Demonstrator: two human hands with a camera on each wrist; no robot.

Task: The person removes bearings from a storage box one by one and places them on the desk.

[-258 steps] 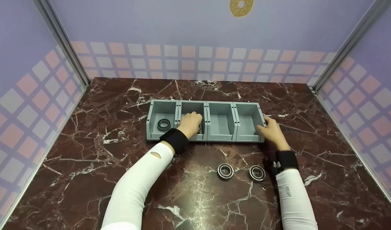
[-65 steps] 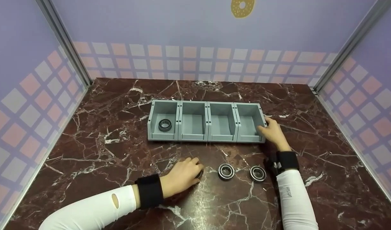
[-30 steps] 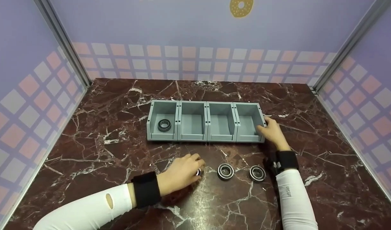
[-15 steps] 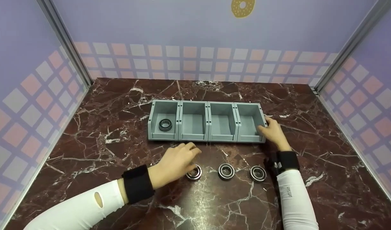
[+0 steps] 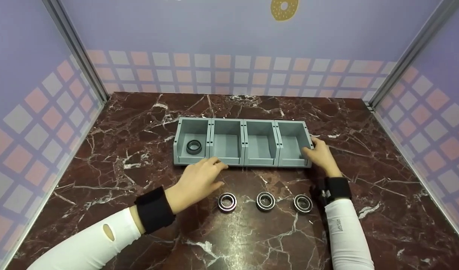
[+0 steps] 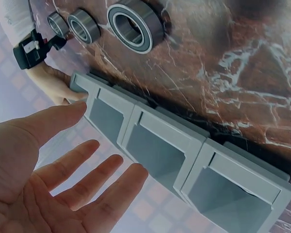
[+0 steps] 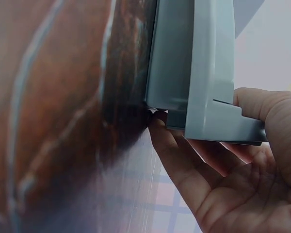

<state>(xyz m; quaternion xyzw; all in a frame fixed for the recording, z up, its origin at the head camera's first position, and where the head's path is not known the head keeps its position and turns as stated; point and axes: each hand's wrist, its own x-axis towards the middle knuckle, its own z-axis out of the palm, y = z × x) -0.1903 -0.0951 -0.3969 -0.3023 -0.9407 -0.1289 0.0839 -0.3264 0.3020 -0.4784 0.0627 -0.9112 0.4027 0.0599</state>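
My left hand (image 5: 197, 180) is over the table just in front of the grey bin row (image 5: 261, 162), holding nothing. In the left wrist view its fingers (image 6: 117, 191) are spread and relaxed, palm showing. Three metal ball bearings lie flat in a line on the table: a left one (image 5: 220, 203) close to my left hand, a middle one (image 5: 259, 202) and a right one (image 5: 296, 204). Another bearing (image 5: 188, 147) lies inside the leftmost bin. My right hand (image 5: 322, 156) grips the outer wall of the rightmost bin (image 7: 218, 121), thumb inside and fingers outside.
The bins stand joined side by side on a dark red marbled table (image 5: 139, 202). Behind and beside it rise purple panels (image 5: 229, 33) with a checked band. My right forearm (image 5: 345, 232) lies to the right of the bearings.
My left hand came out of the second bin, set a bearing down left of the other two and let go. It has since moved back toward the bins. My right hand has stayed put.
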